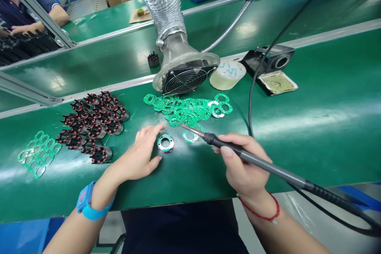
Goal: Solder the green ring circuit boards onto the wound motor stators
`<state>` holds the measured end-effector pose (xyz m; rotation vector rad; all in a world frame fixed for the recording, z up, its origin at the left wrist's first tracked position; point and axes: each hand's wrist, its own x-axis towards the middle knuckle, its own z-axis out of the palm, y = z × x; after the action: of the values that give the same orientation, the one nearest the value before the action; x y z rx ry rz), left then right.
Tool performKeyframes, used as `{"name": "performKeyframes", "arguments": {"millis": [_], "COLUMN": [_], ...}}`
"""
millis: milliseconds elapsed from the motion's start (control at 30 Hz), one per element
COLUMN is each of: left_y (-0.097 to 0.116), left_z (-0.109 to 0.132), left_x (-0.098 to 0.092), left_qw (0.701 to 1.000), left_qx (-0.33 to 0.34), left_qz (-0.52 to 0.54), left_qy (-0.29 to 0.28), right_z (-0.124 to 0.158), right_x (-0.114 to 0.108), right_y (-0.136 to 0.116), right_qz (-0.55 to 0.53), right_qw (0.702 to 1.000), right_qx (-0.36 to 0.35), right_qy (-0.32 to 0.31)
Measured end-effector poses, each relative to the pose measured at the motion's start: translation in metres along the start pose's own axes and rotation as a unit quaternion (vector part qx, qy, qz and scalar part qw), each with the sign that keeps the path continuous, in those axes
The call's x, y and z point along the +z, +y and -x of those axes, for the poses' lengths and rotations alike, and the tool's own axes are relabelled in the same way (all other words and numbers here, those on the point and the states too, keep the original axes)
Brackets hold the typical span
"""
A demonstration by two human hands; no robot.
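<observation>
My right hand [245, 164] grips a soldering iron [256, 159], its metal tip pointing left over the edge of a pile of green ring-shaped circuit boards [190, 110]. My left hand [143, 152] is open, thumb and fingers apart, just left of a motor stator [166, 143] with a ring board on top. Whether a fingertip touches it I cannot tell. A single ring board [189, 136] lies under the iron's tip. Thin wire bits [155, 120] lie behind my left hand.
Several wound stators [95, 121] stand grouped at left, beside a panel of joined ring boards [40, 152]. A fume extractor hood [187, 67] hangs over the pile. Behind are a tape roll [228, 75] and an iron stand with sponge [278, 82]. Another person's arm [58, 15] shows upper left.
</observation>
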<state>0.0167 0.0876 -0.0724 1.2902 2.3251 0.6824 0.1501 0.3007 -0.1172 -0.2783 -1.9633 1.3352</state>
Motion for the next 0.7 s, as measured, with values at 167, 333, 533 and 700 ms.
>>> {"name": "performKeyframes", "arguments": {"millis": [167, 333, 533, 700], "left_y": [-0.002, -0.007, -0.036, -0.084], "left_z": [-0.012, -0.012, -0.058, -0.128], "left_x": [0.007, -0.010, -0.081, -0.123], "left_qw": [0.999, 0.996, 0.963, 0.912], "left_qx": [0.044, 0.013, -0.114, -0.269], "left_qz": [-0.024, -0.057, -0.145, -0.229], "left_qy": [-0.007, 0.071, 0.195, 0.211], "right_z": [-0.038, -0.089, -0.101, -0.091], "right_x": [-0.026, -0.039, -0.032, -0.028], "right_y": [0.001, 0.017, 0.053, 0.055], "right_qz": [0.104, 0.235, 0.278, 0.241], "right_qw": [0.992, 0.963, 0.957, 0.966], "right_qx": [0.010, -0.115, -0.061, -0.095], "right_qy": [0.077, 0.071, -0.058, 0.009]}}
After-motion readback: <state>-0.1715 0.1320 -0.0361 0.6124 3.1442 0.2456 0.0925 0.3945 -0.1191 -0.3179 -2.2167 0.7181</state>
